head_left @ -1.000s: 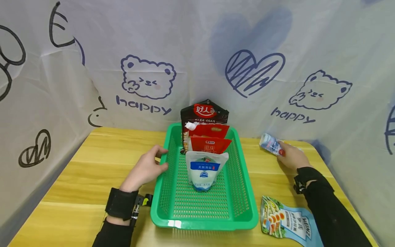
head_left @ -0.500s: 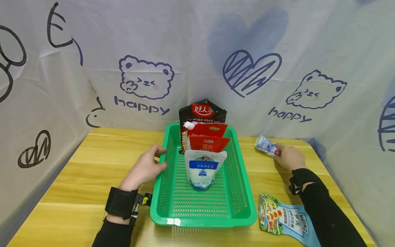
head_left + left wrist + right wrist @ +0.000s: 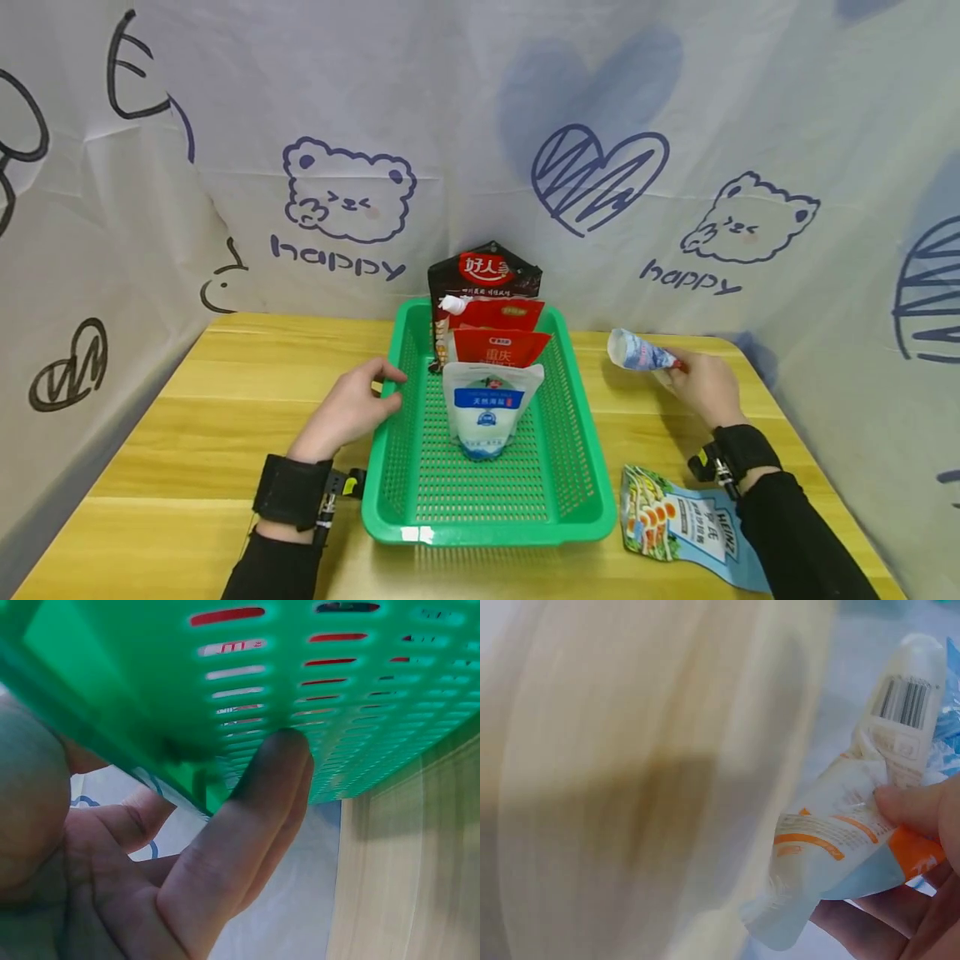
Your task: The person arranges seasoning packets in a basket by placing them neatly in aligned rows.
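My right hand (image 3: 703, 385) pinches a small white-and-blue plastic pouch (image 3: 640, 351) by one end above the back right of the table. In the right wrist view, the pouch (image 3: 840, 825) looks crumpled, with orange bands and a barcode, the thumb across it. My left hand (image 3: 351, 408) holds the left rim of a green perforated basket (image 3: 487, 533); in the left wrist view its fingers (image 3: 247, 802) lie against the outer wall. Standing in the basket, back to front, are a black pouch (image 3: 483, 268), a red spouted pouch (image 3: 498, 313), another red pouch (image 3: 501, 346) and a white-and-blue salt pouch (image 3: 487, 417).
A light blue Heinz pouch (image 3: 686, 525) lies flat to the right of the basket, partly under my right forearm. A wood-grain table (image 3: 187, 467) carries everything. White cloth (image 3: 480, 117) with drawn bears and hearts closes off the back and sides.
My right hand has raised the white-and-blue pouch and tilted it, so its wide end now points left. The left hand stays at the basket's rim. The head view has shifted slightly.
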Action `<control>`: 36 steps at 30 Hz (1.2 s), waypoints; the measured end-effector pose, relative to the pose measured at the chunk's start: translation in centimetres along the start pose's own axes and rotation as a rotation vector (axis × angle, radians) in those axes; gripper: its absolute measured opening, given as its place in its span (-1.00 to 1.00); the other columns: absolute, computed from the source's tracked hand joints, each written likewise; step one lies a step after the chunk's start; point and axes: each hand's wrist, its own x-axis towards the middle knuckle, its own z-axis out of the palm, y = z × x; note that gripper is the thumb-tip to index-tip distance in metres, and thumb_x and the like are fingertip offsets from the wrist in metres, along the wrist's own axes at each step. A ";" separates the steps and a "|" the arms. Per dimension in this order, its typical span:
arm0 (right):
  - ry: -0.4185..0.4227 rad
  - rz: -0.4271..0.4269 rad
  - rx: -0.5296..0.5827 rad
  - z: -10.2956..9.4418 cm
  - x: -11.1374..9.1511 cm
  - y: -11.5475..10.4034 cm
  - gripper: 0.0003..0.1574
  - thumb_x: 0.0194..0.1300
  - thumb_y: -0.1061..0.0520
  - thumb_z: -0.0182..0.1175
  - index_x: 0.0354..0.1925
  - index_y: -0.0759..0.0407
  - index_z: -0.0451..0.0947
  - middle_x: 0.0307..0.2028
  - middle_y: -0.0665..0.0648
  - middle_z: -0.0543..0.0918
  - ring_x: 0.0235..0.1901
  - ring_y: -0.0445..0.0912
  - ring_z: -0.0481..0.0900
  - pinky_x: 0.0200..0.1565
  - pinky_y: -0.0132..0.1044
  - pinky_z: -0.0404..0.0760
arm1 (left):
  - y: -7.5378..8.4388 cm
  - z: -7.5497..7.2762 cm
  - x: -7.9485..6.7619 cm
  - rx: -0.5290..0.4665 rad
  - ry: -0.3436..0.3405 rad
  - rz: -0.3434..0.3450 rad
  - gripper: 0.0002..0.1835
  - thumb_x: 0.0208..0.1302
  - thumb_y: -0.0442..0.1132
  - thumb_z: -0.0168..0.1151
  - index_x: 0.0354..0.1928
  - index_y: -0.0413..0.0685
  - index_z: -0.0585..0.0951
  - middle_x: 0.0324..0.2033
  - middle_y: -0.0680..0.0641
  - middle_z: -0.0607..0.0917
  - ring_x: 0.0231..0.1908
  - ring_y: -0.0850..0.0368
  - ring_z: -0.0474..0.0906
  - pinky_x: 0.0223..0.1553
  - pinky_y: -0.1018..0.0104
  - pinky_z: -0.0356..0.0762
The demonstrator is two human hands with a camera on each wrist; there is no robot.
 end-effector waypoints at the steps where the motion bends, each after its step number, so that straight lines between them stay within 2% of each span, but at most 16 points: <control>1: 0.029 -0.005 0.017 -0.3 -0.1 -0.4 -0.58 0.28 0.34 0.31 0.12 0.36 0.69 -0.29 0.43 0.75 -0.51 0.17 0.58 -0.51 -0.07 0.42 | 0.0 0.0 0.0 0.003 0.001 0.000 -0.68 0.39 -0.37 0.22 0.15 -0.26 0.58 0.20 -0.35 0.59 -0.04 -0.15 0.53 -0.26 0.22 0.55; 5: 0.138 -0.036 0.049 -1.8 -0.3 -2.5 -0.53 0.24 0.41 0.26 0.13 0.31 0.71 -0.58 0.29 0.63 -0.68 0.01 0.35 -0.58 -0.21 0.17 | 0.0 -0.2 0.0 0.014 0.005 -0.001 -0.67 0.39 -0.36 0.22 0.15 -0.26 0.58 0.20 -0.37 0.59 0.02 -0.18 0.55 -0.24 0.19 0.59; 8: 0.211 -0.062 0.064 -3.1 -0.7 -4.4 -0.52 0.23 0.43 0.28 0.13 0.27 0.72 -0.59 0.28 0.64 -0.71 -0.05 0.26 -0.59 -0.24 0.09 | 0.0 -0.3 0.0 0.021 0.009 -0.003 -0.67 0.38 -0.36 0.22 0.15 -0.27 0.58 0.20 -0.37 0.59 0.03 -0.20 0.55 -0.21 0.15 0.62; 11: 0.283 -0.074 0.101 -4.3 -1.3 -6.4 -0.55 0.25 0.44 0.32 0.11 0.28 0.73 -0.38 0.35 0.77 -0.68 -0.03 0.35 -0.59 -0.28 0.12 | -0.1 -0.3 0.0 0.019 0.009 -0.011 -0.67 0.39 -0.36 0.20 0.15 -0.27 0.57 0.19 -0.37 0.59 -0.02 -0.17 0.54 -0.23 0.17 0.61; 15: 0.357 -0.084 0.174 -5.8 -2.3 -9.0 -0.58 0.28 0.45 0.32 0.10 0.30 0.73 -0.17 0.40 0.78 -0.62 0.04 0.51 -0.61 -0.39 0.16 | -0.2 -0.3 0.0 0.011 0.006 -0.023 -0.67 0.39 -0.36 0.20 0.16 -0.27 0.56 0.18 -0.38 0.59 -0.08 -0.13 0.53 -0.29 0.22 0.58; 18: 0.402 -0.109 0.219 -6.6 -3.1 -10.6 -0.57 0.25 0.47 0.35 0.09 0.31 0.73 -0.13 0.39 0.78 -0.60 0.06 0.59 -0.62 -0.49 0.17 | 0.0 -0.2 0.1 0.014 0.005 -0.027 -0.68 0.39 -0.37 0.21 0.15 -0.27 0.57 0.19 -0.38 0.59 -0.05 -0.15 0.54 -0.26 0.20 0.61; 24: 0.476 -0.187 0.276 -7.9 -4.6 -13.5 -0.52 0.17 0.52 0.38 0.07 0.31 0.75 -0.15 0.36 0.79 -0.53 0.15 0.72 -0.61 -0.56 0.19 | 0.0 0.0 0.2 0.025 0.009 -0.017 -0.69 0.39 -0.36 0.22 0.14 -0.26 0.58 0.19 -0.36 0.59 0.05 -0.20 0.55 -0.16 0.11 0.64; 27: 0.510 -0.211 0.296 -8.2 -5.2 -14.9 -0.48 0.14 0.57 0.32 0.07 0.29 0.75 -0.15 0.33 0.80 -0.52 0.13 0.72 -0.58 -0.54 0.21 | -0.1 0.0 0.1 0.029 0.006 -0.005 -0.70 0.40 -0.36 0.22 0.13 -0.26 0.58 0.19 -0.36 0.59 0.07 -0.22 0.54 -0.13 0.08 0.64; 31: 0.545 -0.223 0.319 -8.5 -6.0 -16.8 -0.42 0.12 0.59 0.25 0.07 0.25 0.76 -0.15 0.31 0.80 -0.59 -0.02 0.60 -0.56 -0.52 0.20 | -0.2 -0.1 -0.1 0.054 -0.014 0.027 -0.70 0.44 -0.34 0.21 0.15 -0.25 0.57 0.19 -0.33 0.60 0.06 -0.20 0.55 -0.11 0.07 0.64; 33: 0.563 -0.230 0.341 -8.4 -6.3 -17.7 -0.39 0.10 0.60 0.22 0.08 0.24 0.76 -0.14 0.31 0.80 -0.57 -0.03 0.60 -0.56 -0.49 0.20 | -0.2 -0.2 -0.2 0.070 -0.025 0.044 -0.68 0.45 -0.33 0.21 0.18 -0.25 0.57 0.20 -0.33 0.61 0.05 -0.20 0.58 -0.11 0.07 0.66; 36: 0.581 -0.244 0.364 -8.4 -6.6 -19.0 -0.38 0.10 0.61 0.21 0.08 0.24 0.76 -0.11 0.30 0.80 -0.45 0.06 0.75 -0.53 -0.49 0.26 | 0.3 -0.5 -0.5 0.097 -0.012 0.053 -0.58 0.45 -0.28 0.24 0.27 -0.28 0.54 0.26 -0.35 0.56 0.06 -0.23 0.61 -0.10 0.02 0.70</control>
